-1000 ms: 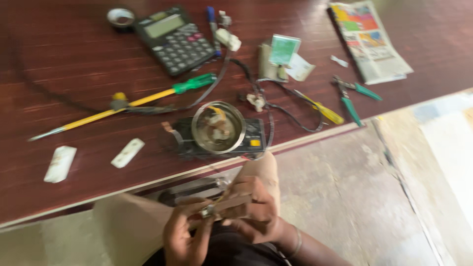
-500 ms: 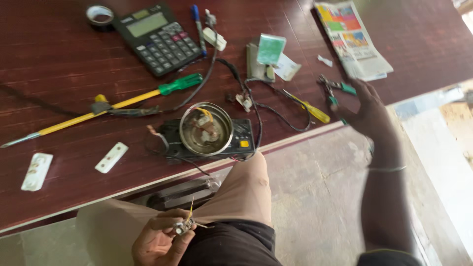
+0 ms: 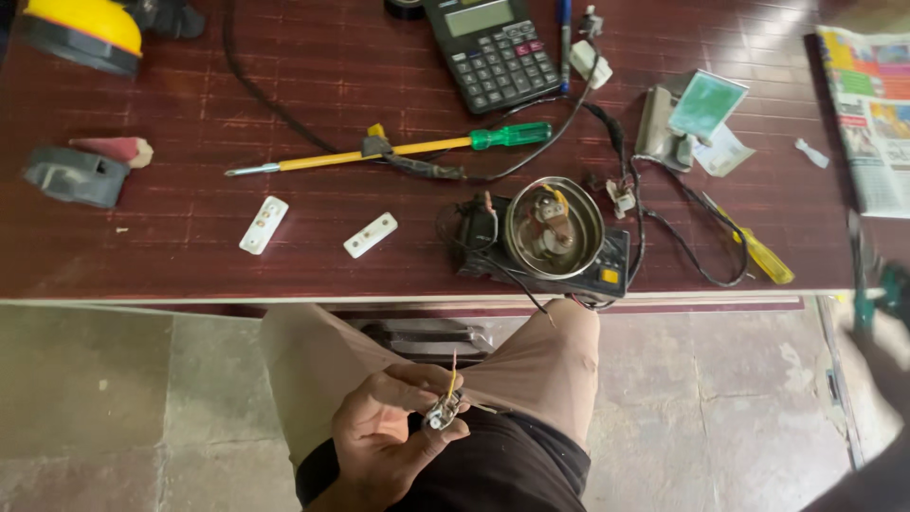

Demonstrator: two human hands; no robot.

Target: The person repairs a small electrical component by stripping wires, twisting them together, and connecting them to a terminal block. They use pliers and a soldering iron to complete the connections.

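The left hand (image 3: 384,441) sits low over the lap, fingers curled around a small metal part (image 3: 442,413) with thin wires, one yellow strand poking up at twelve o'clock. Pinched between thumb and fingertips, the part is lifted clear of the thighs and turned up toward the camera, which looks like a way to keep its loose wires in sight and free of the cloth.

The right hand (image 3: 886,332) is far out at three o'clock, blurred at the frame's edge beside green-handled pliers (image 3: 867,289) on the counter (image 3: 190,246). It seems to be on or at the handles, but I cannot tell whether it is closed on them.

At one o'clock from the left hand, at the counter's near edge, a round metal cup (image 3: 554,228) with a coil inside rests on a black meter (image 3: 607,270), close enough for short wires to reach. Beyond lie a long yellow screwdriver (image 3: 389,152), a calculator (image 3: 493,47), two white plastic strips (image 3: 263,225), a small yellow screwdriver (image 3: 758,251) and a newspaper (image 3: 872,114) at two o'clock.

Half a second ago the right arm stretched across the floor side toward the pliers; now it reaches further right, nearly out of view. A second ago both hands met over the part in the lap. The view also sits closer to the counter.
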